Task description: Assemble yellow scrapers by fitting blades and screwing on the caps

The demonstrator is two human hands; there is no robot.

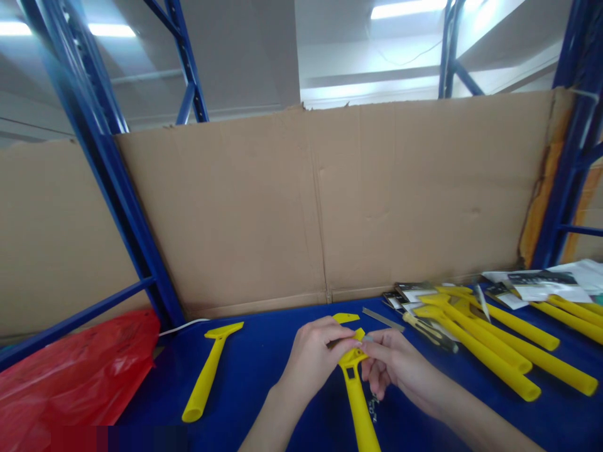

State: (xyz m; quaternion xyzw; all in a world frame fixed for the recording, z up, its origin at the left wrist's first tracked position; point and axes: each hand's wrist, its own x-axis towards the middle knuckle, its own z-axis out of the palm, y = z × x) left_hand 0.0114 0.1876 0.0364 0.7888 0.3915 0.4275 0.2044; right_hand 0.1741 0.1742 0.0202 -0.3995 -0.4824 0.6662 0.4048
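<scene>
The fingers of the left hand (313, 348) and the right hand (393, 361) were pinched around the head of a yellow scraper handle (360, 408), thumbs meeting near its top edge; exactly what lay between the fingertips was hidden. The handle stood out in front of the person, over the blue bench (264, 376), its shaft running down toward the near edge of the view. It looked like moulded plastic, so it was probably light, stiff and hard to break, though its smooth, rounded shaft could have turned in a loose grip; the flared neck, with its square opening, seemed the surest place to take hold. Small metal screws (372, 408) showed just below the right hand's curled fingers, likely slippery and easy to drop; whether they rested on anything could not be told. Beyond the hands lay a flat yellow plate (347, 318) and a thin grey metal strip (383, 319), which seemed best lifted by its ends in case its edge was sharp. A spare handle (207, 376) with a T-shaped head lay to the left, near a crinkled, glossy red plastic bag (85, 376). To the right, tubular yellow scrapers (499, 351) overlapped in a pile, and matt, creased cardboard (245, 220) rose behind.
</scene>
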